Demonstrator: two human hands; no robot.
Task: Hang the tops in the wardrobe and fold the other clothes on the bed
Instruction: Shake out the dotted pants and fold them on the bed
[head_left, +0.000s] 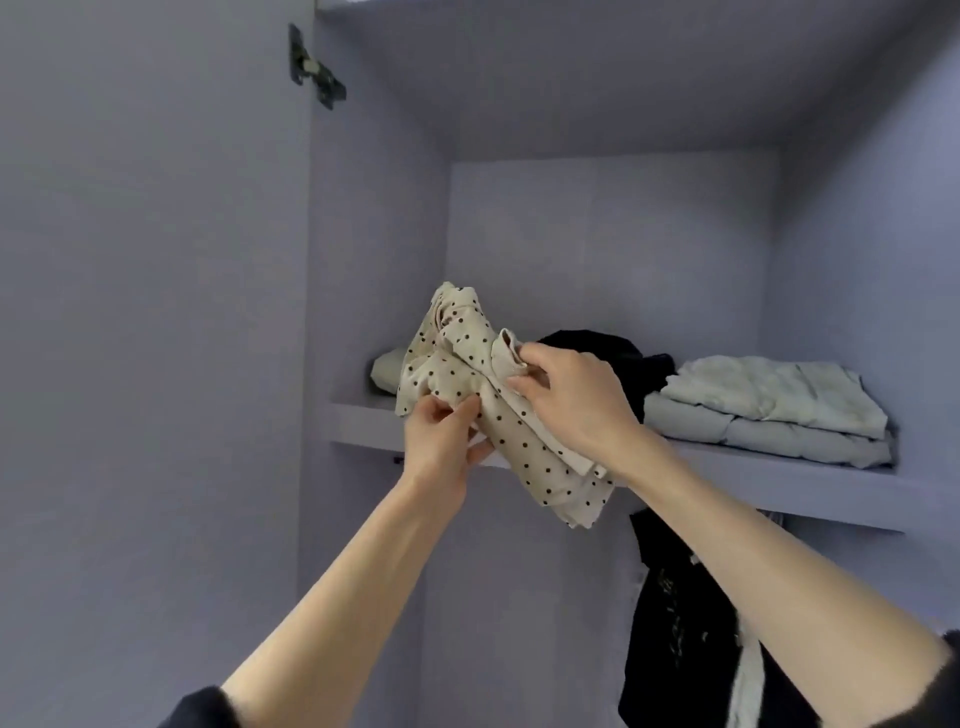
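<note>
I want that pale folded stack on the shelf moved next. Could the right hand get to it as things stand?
Probably not yet. The right hand grips the polka-dot garment together with the left hand. The pale folded stack lies uncovered on the shelf to the right, so the path looks free once that hand lets go.

Dim bluish light, soft shadows, slight blur, wide-angle bending at edges

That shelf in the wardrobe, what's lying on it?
On the shelf: a folded pale bundle at right, black clothing in the middle, a pale item at left. The held dotted garment hides part of them.
</note>
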